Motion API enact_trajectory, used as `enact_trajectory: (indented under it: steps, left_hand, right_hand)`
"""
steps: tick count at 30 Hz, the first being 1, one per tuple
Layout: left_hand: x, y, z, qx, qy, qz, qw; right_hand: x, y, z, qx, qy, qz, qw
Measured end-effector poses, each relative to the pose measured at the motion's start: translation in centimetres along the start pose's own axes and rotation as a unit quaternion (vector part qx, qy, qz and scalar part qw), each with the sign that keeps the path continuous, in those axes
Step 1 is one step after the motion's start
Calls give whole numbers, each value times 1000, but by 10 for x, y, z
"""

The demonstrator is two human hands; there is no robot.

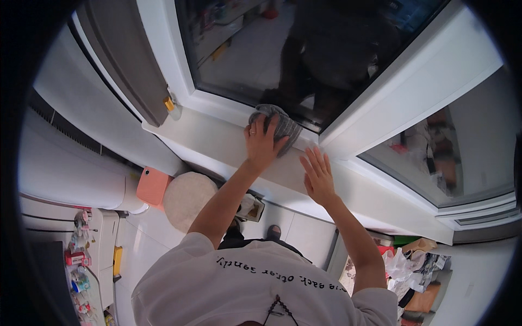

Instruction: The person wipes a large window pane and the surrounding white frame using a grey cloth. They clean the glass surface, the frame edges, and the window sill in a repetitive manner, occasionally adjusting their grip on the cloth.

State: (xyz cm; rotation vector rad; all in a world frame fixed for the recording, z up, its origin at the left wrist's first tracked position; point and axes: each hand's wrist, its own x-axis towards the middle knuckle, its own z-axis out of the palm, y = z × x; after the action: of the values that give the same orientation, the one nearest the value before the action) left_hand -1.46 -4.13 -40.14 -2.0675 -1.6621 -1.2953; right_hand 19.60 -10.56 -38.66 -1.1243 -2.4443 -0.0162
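My left hand [263,140], a ring on one finger, presses a grey striped cloth [288,129] against the lower part of the white window frame [228,109]. The cloth is bunched beneath and beyond the fingers, and its upper edge overlaps the foot of the dark glass pane [244,69]. Fingers apart and holding nothing, my right hand [320,175] is over the pale windowsill [285,175], to the right of the cloth near the frame's corner. Whether that hand touches the sill I cannot tell.
A small bottle with a yellow cap [170,106] stands at the sill's left end. Below are a round beige stool top [191,200], a pink case-like object [153,185] and an open box [251,208]. Plastic bags [401,267] pile up at lower right; a cluttered white cabinet [104,244] is at left.
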Motion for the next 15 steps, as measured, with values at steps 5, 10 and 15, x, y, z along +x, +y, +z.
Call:
enact_trajectory:
  steps: [5,10,15]
  left_hand:
    - [1,-21,0,33,-51,14,998]
    - [14,-76,-26,108,31,-5,994]
    - [29,-145,-39,109,42,-77,990]
  right_hand:
    - [-56,26,19,-17,-51,30,998]
    - [-59,28,25,-15,-65,44,997]
    - [-58,27,30,-23,-67,58,996]
